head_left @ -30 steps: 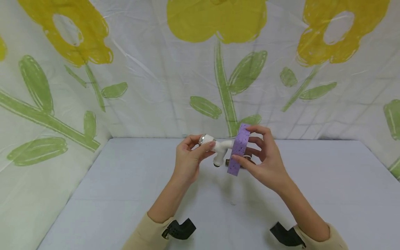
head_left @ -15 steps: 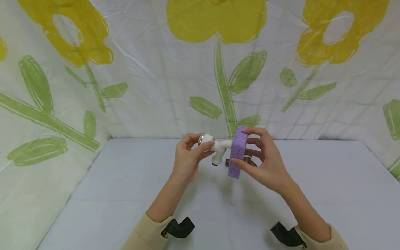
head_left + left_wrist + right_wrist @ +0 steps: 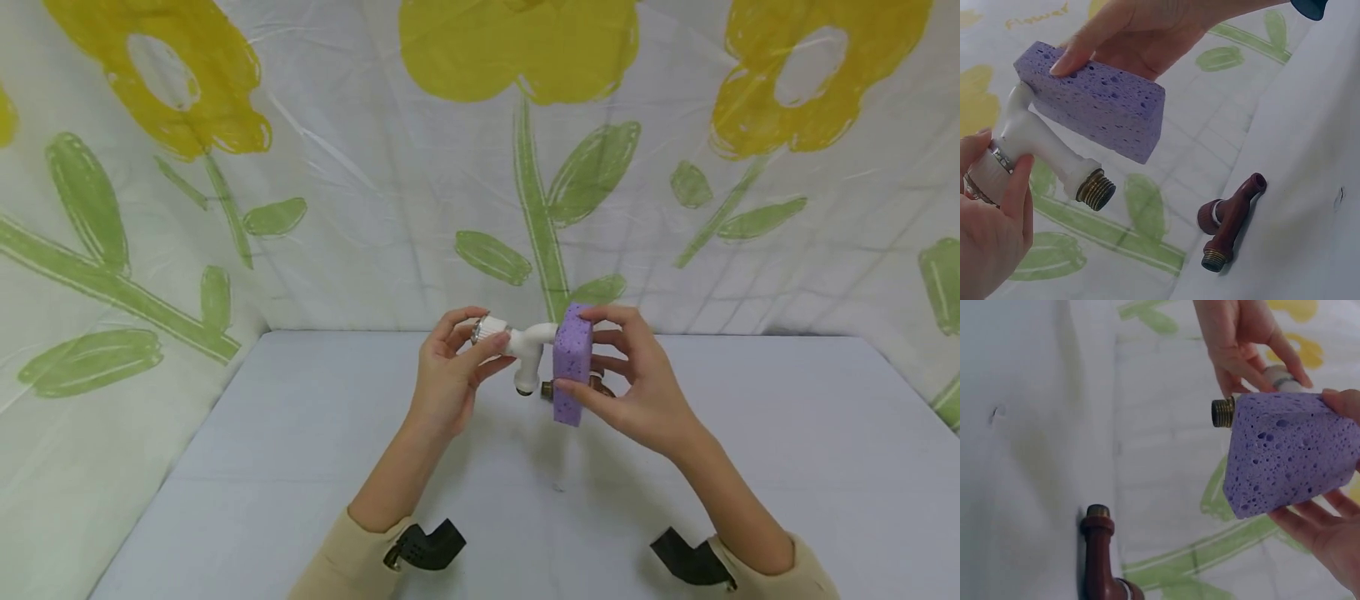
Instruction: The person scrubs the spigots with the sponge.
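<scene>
My left hand [image 3: 450,371] grips a white faucet [image 3: 528,354] by its ribbed knob, holding it above the table. In the left wrist view the faucet's brass-threaded end [image 3: 1099,190] points down and right. A purple, pitted sponge [image 3: 572,367] is pinched between the thumb and fingers of my right hand [image 3: 637,383]. The sponge touches the faucet's spout end in the left wrist view. From the right wrist, the sponge [image 3: 1294,450] hides most of the faucet, though the threaded end sticks out past it.
A dark red faucet [image 3: 1232,222] with a brass thread lies on the white table [image 3: 300,467], behind the sponge in the head view. A white sheet with painted flowers [image 3: 360,192] hangs at the table's far edge. Each sleeve carries a black wrist mount [image 3: 431,546].
The sponge has tilted more upright and dropped slightly, still against the faucet. The faucet has turned a little in the left hand and shifted slightly.
</scene>
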A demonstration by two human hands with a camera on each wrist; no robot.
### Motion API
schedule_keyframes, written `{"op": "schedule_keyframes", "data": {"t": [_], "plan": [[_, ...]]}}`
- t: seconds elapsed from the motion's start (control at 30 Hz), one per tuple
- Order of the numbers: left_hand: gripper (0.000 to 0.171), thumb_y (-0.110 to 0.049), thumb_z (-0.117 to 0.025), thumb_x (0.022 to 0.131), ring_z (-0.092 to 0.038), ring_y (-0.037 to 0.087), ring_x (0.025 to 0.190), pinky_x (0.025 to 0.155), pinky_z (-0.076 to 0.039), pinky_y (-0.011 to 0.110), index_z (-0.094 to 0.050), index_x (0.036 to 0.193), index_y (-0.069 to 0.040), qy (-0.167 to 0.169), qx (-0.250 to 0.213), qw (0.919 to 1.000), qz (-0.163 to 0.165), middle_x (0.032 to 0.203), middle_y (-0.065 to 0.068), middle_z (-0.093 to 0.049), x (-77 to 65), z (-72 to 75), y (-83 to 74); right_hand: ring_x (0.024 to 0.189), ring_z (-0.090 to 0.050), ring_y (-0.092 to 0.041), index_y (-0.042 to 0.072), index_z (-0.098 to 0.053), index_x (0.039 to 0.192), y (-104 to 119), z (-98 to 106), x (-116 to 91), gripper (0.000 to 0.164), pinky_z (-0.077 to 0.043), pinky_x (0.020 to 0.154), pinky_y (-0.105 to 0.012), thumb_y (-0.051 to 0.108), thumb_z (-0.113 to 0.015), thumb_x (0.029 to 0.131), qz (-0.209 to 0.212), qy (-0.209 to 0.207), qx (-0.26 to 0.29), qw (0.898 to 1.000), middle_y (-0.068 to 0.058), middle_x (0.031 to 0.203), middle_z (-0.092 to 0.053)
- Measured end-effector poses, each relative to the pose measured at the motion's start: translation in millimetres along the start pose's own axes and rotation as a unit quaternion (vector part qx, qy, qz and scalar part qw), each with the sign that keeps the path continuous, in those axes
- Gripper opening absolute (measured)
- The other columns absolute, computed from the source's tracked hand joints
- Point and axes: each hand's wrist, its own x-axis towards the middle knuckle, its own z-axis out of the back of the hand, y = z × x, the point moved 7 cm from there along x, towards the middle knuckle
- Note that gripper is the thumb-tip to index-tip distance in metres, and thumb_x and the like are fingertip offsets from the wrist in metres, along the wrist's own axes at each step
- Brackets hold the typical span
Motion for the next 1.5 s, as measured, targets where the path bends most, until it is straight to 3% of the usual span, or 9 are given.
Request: {"op": "schedule_keyframes", "data": {"t": [0.13,0.27,0.37,0.6,0.8,0.9,1.1,1.5], "plan": [[0.032,0.018,-0.063,0.095,-0.073,0.018,0.088,0.08,-0.067,0.033,-0.068,0.111,-0.009,-0.013,-0.016,0.9998,-0.001,0.106,0.009,-0.06,1.5,3.5,-1.5,0.109,-0.066,-0.015,0.005,-0.047,0.144,-4,-5,-1,0.079,-0.061,0.075,-0.026,-0.008,-0.089,0.078,-0.012,0.023,-0.022,0.999,-0.011,0.136,-0.056],[0.033,0.02,-0.062,0.094,-0.072,0.02,0.091,0.08,-0.067,0.034,-0.068,0.103,-0.011,-0.016,-0.032,0.9994,-0.004,0.108,0.011,-0.059,3.0,4.7,-1.0,0.096,-0.07,-0.021,0.01,-0.046,0.146,-7,-12,-2,0.081,-0.061,0.066,-0.029,-0.004,-0.09,0.08,-0.037,0.051,-0.008,0.998,-0.011,0.126,-0.061],[0.034,0.022,-0.063,0.092,-0.072,0.02,0.09,0.077,-0.067,0.033,-0.067,0.097,-0.011,-0.016,-0.027,0.9995,-0.006,0.109,0.012,-0.058,3.9,4.9,-0.3,0.093,-0.073,-0.025,0.009,-0.043,0.148,-7,-18,-2,0.083,-0.064,0.068,-0.03,-0.003,-0.09,0.081,-0.052,0.064,-0.001,0.997,-0.014,0.123,-0.063],[0.035,0.024,-0.062,0.09,-0.071,0.02,0.088,0.073,-0.067,0.032,-0.064,0.089,-0.011,-0.011,-0.027,0.9995,-0.01,0.11,0.013,-0.056,2.5,2.5,-0.4,0.111,-0.068,-0.034,0.0,-0.038,0.147,-8,-15,0,0.086,-0.063,0.075,-0.03,-0.009,-0.088,0.078,-0.066,0.038,0.006,0.997,-0.016,0.138,-0.056],[0.033,0.024,-0.064,0.09,-0.072,0.019,0.086,0.073,-0.067,0.032,-0.063,0.089,-0.009,-0.035,-0.023,0.9987,-0.028,0.111,0.012,-0.056,1.9,4.5,-3.5,0.097,-0.075,-0.03,0.001,-0.039,0.146,-1,-24,-3,0.084,-0.066,0.078,-0.033,-0.005,-0.089,0.08,-0.045,0.066,0.022,0.997,-0.019,0.123,-0.064],[0.032,0.023,-0.063,0.091,-0.073,0.018,0.084,0.073,-0.067,0.032,-0.063,0.089,-0.009,-0.041,-0.028,0.9985,-0.023,0.106,0.012,-0.058,2.2,5.8,-2.5,0.096,-0.076,-0.031,0.002,-0.039,0.146,0,-26,-4,0.083,-0.066,0.079,-0.033,-0.004,-0.089,0.08,-0.043,0.07,0.029,0.996,-0.02,0.121,-0.065],[0.033,0.022,-0.062,0.092,-0.074,0.018,0.084,0.074,-0.067,0.033,-0.061,0.088,-0.01,-0.024,-0.04,0.9989,0.0,0.103,0.01,-0.059,-0.8,1.1,1.5,0.107,-0.072,-0.039,0.0,-0.037,0.146,-5,-19,-2,0.084,-0.066,0.077,-0.03,-0.012,-0.087,0.079,-0.066,0.036,0.037,0.996,-0.02,0.135,-0.058],[0.035,0.023,-0.061,0.091,-0.073,0.017,0.084,0.073,-0.067,0.031,-0.06,0.086,-0.011,-0.021,-0.041,0.9989,-0.003,0.104,0.011,-0.057,-1.7,1.2,3.6,0.097,-0.076,-0.026,0.001,-0.036,0.143,-6,-21,-5,0.082,-0.067,0.08,-0.039,-0.008,-0.087,0.08,-0.078,0.049,0.065,0.994,-0.019,0.125,-0.064]]}}
